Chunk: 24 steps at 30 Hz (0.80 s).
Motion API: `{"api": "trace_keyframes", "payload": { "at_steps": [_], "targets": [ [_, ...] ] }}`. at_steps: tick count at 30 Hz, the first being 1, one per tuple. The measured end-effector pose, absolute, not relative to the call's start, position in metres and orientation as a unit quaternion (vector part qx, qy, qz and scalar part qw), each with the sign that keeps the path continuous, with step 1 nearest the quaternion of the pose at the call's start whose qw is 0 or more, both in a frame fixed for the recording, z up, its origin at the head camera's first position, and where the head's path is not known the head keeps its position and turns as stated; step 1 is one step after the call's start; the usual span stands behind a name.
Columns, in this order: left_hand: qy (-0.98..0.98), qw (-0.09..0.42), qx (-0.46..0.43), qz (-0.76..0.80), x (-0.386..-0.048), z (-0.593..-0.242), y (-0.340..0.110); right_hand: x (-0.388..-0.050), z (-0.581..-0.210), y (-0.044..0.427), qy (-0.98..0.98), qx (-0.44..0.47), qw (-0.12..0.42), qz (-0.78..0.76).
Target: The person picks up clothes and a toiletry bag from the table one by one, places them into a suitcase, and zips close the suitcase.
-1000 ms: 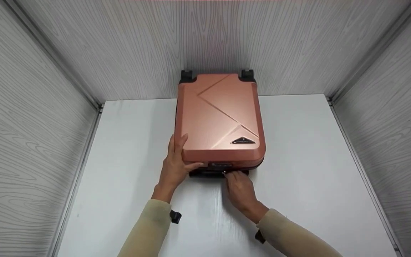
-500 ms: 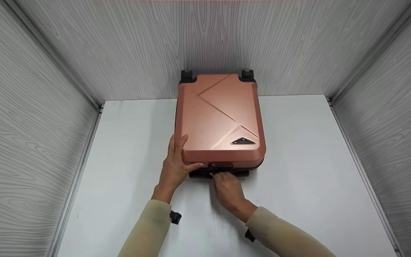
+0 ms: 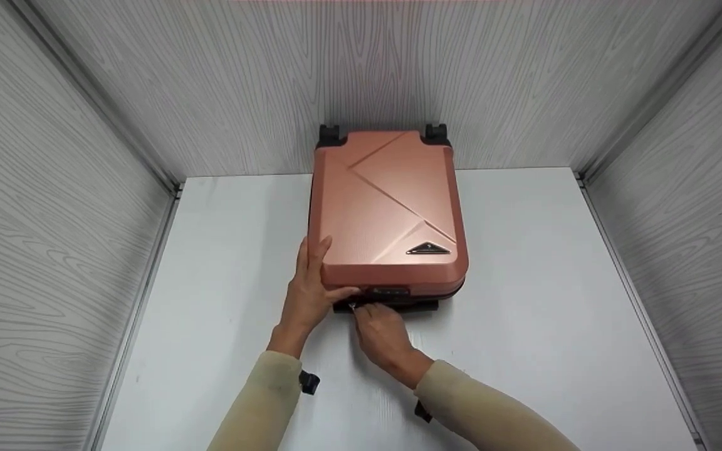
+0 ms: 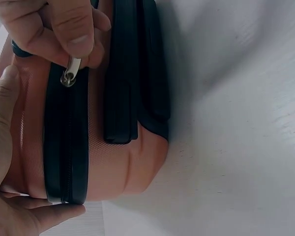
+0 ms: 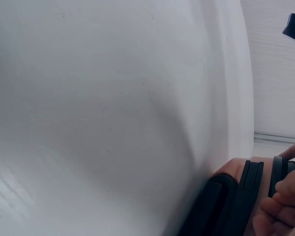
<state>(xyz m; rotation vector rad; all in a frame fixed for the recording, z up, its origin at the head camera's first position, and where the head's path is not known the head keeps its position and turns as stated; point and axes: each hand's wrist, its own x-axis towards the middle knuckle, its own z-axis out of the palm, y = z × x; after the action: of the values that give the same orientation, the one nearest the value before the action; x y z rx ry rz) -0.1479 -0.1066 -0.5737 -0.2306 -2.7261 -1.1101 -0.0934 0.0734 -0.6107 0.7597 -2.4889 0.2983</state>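
A rose-pink hard-shell suitcase (image 3: 386, 200) lies flat on the white table. My left hand (image 3: 308, 294) rests on its near left corner, with straight fingers along the side and the thumb across the front edge. At the near end my right hand (image 3: 383, 335) pinches a metal zipper pull (image 4: 73, 68) between thumb and curled fingers. The pull sits on the black zipper band (image 4: 67, 147), near the left corner, and the zipper teeth past it look closed. A black carry handle (image 4: 120, 98) runs beside the band. The right wrist view catches only part of the right hand's fingers (image 5: 280, 211).
Two black wheels (image 3: 329, 134) at the suitcase's far end stand close to the grey wood-grain back wall (image 3: 242, 81). Similar side walls (image 3: 54, 219) enclose the white tabletop (image 3: 536, 269). A black logo plate (image 3: 429, 248) marks the lid.
My right hand has slid leftward along the suitcase's near end with the zipper pull, closing in on the left thumb. The left hand and the suitcase have stayed nearly in place.
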Motion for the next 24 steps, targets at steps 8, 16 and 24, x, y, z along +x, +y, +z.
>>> {"api": "trace_keyframes", "payload": {
  "at_steps": [8,16,24],
  "targets": [
    [-0.919,0.093,-0.075,-0.375,-0.147,-0.572,-0.106,-0.094,-0.607,0.068,-0.924,0.287,0.237,0.089],
    [-0.915,0.081,-0.079,-0.387,-0.146,-0.571,-0.106,-0.09,-0.607,0.08,-0.926,0.282,0.22,0.122],
    [-0.906,0.043,-0.061,-0.416,-0.146,-0.57,-0.107,-0.088,-0.605,0.108,-0.893,0.271,0.301,0.194]
  ]
}}
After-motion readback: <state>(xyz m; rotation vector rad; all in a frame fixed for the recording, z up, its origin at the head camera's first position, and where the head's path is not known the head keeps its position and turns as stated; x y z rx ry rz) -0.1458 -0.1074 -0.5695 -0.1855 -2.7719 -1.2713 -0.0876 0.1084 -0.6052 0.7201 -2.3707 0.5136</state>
